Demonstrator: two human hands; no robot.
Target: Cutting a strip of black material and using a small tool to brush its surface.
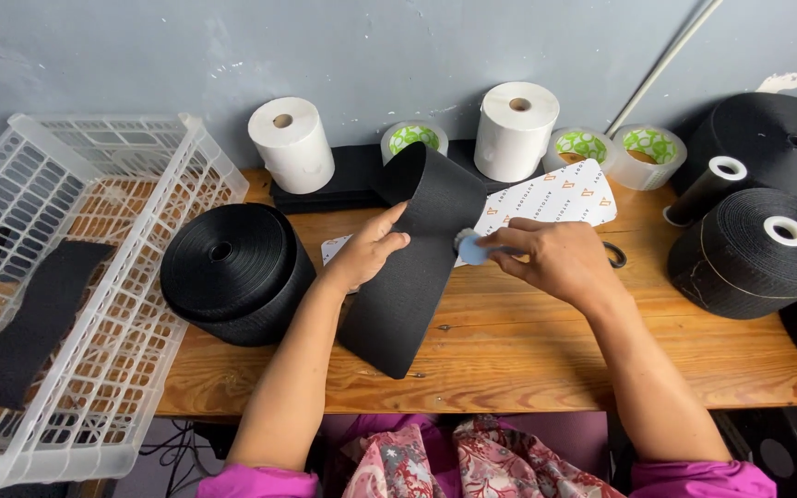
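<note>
My left hand (368,249) grips the left edge of a wide black fabric strip (408,277), which curves up from the wooden table (546,360) and folds over at the top. My right hand (555,258) pinches a small pale blue round object (472,250) against the strip's right edge. Behind the strip lies a white printed sheet (555,195). A small black ring (615,254) peeks out beside my right hand.
A large black roll (232,272) lies to the left. A white plastic basket (66,277) holds a black strip (34,323). Black rolls (758,249) stand at right. Two white paper rolls (292,143) and clear tape rolls (643,152) line the wall.
</note>
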